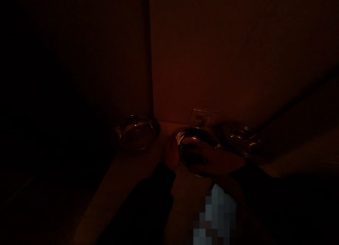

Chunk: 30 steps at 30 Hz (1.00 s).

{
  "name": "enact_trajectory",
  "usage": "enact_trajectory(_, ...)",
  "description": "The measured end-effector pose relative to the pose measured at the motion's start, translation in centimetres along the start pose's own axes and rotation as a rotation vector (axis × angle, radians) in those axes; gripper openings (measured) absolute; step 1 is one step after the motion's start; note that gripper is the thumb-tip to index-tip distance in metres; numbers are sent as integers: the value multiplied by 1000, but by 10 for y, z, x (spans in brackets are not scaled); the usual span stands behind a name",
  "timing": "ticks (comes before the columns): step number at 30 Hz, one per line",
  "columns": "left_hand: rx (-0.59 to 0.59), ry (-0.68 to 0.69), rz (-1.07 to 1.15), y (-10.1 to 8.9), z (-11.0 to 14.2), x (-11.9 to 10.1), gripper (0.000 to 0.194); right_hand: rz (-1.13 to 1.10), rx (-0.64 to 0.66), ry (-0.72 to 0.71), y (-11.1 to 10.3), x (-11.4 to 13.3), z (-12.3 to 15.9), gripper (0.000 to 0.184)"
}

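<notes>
Left hand curled against the near-left rim of a middle steel dish, fingers bunched upright along the metal; right hand laid across the near side of the same dish, fingers stretched toward the left hand. Both hands in contact with the dish, neither spread wide nor clearly clenched, with no telling in this gloom whether the fingers bear its weight or merely rest on it, or whether the dish sits down or is slightly raised.

Outward from the middle steel dish: a second steel dish to its left, a short way apart; a third steel dish just to its right, apparently tilted; a wall socket plate behind it; a pale counter beneath it; a pixelated patch on the near side, masked beyond recognition.

Main risks: a slip on smooth steel from so loose-looking a hold, with a dropped dish as the result; a knock against the third steel dish, given the narrow gap and its tilt, and a clatter or tip from that contact; a misjudged reach in such poor light
</notes>
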State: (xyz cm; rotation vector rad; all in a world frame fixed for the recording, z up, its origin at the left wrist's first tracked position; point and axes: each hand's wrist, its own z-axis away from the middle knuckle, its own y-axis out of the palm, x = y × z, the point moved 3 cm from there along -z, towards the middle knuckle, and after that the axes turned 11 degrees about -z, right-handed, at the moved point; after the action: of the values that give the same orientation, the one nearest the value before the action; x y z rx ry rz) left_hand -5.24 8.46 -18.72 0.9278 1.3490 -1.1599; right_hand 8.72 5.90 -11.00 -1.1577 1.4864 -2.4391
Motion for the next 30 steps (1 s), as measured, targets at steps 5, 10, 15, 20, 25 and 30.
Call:
enact_trajectory(5, 2, 8, -1, 0, 0, 0, 30, 40, 129, -61, -1, -5, -4, 59)
enact_trajectory(10, 19, 7, -32, 0, 0, -1, 31, 158, 31, -54, 8, -14, -7, 61)
enact_trajectory(15, 32, 34, -35, 0, 0, -2, 33, 60, -214, 19, -9, -16, -6, 42)
enact_trajectory(20, 38, 13, 51, 0, 0, -5, 33, -79, -354, 125, -17, -14, -12, 42)
enact_trajectory(25, 35, -7, 70, -6, -4, -5, 29, -139, -246, 36, 20, 10, -27, 45)
enact_trajectory(30, -59, -74, 78, -10, -5, 2, 23, -141, -149, 7, 31, 27, -27, 44)
